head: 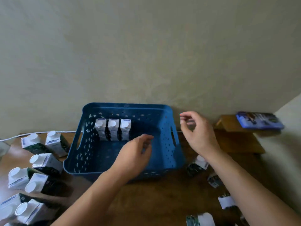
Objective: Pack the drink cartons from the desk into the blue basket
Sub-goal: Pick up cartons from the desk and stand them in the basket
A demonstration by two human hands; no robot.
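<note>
Inside the blue basket (169,154), three cartons (113,131) stand upright.

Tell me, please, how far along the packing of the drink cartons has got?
Early on. Three cartons stand upright in a row at the back of the blue basket. Neither the left hand nor the right hand holds anything. Many cartons remain on the desk at both sides.

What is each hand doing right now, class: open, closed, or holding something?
Left hand: open, fingers loosely curled over the blue plastic basket, holding nothing.
Right hand: open, raised, holding nothing.
</note>
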